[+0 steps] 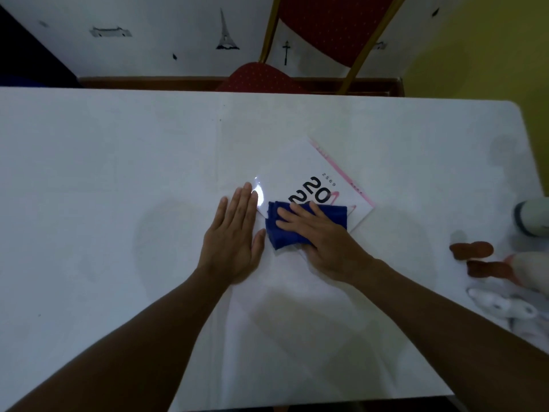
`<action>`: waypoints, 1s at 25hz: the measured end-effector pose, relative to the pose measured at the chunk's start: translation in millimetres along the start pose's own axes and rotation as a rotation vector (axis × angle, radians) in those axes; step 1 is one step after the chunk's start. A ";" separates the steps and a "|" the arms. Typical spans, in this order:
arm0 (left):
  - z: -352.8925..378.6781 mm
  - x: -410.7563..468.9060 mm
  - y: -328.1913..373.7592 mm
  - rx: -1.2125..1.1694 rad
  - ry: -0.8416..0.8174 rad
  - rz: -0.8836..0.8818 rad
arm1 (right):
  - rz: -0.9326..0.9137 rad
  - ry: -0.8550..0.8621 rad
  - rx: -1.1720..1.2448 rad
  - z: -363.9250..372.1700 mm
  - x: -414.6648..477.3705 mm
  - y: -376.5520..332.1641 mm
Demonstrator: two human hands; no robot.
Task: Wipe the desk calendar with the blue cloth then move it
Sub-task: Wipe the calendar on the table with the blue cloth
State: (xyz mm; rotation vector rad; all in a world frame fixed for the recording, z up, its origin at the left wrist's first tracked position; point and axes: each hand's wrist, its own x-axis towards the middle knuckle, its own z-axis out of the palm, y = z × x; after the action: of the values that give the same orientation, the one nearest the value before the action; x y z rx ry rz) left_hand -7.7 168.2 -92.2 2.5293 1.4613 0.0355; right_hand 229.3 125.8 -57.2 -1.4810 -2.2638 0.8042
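Calendar (300,173) is laid flat, long axis toward 2 o'clock, steadied by the flat, unclenched left hand (234,233) at 9 o'clock, while the blue cloth (285,233) is pressed under the nearer, spread right hand (318,233).

The blue cloth (306,226) covers the near corner of the desk calendar (300,173), and the large black digits on its cover run under the fold, so only part of them reads. The right hand (320,233) lies flat over the cloth and hides its middle. The left hand (234,233) covers the calendar's left edge. At the right edge of the picture a white soft toy (523,281) is cut off and blurred. The bench (118,173) runs out of view below and to the left.
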 end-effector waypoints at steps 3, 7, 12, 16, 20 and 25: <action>-0.7 -0.4 0.3 0.003 0.002 -0.004 | -0.036 -0.071 -0.026 -6.5 -19.0 -8.7; -1.6 -0.1 0.1 0.001 0.006 -0.005 | -0.009 -0.289 -0.062 -29.1 -32.8 -17.8; 0.6 -0.4 -0.4 0.009 0.035 0.005 | 0.105 0.210 -0.026 -66.7 -26.9 -18.9; 4.0 -0.4 -2.0 0.009 0.051 0.010 | 0.285 0.350 -0.097 -90.3 18.7 8.8; 6.9 -0.4 -3.2 0.006 0.057 0.014 | 0.416 0.307 -0.070 -67.9 41.9 20.1; 9.0 0.7 -3.9 0.016 0.036 0.006 | 0.339 0.123 -0.182 -12.8 30.7 16.6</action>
State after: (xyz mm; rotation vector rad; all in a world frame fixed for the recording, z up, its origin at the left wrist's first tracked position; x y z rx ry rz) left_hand -9.5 169.1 -101.8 2.5593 1.4727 0.0709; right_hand 235.7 162.4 -58.4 -1.9768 -2.0696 0.5853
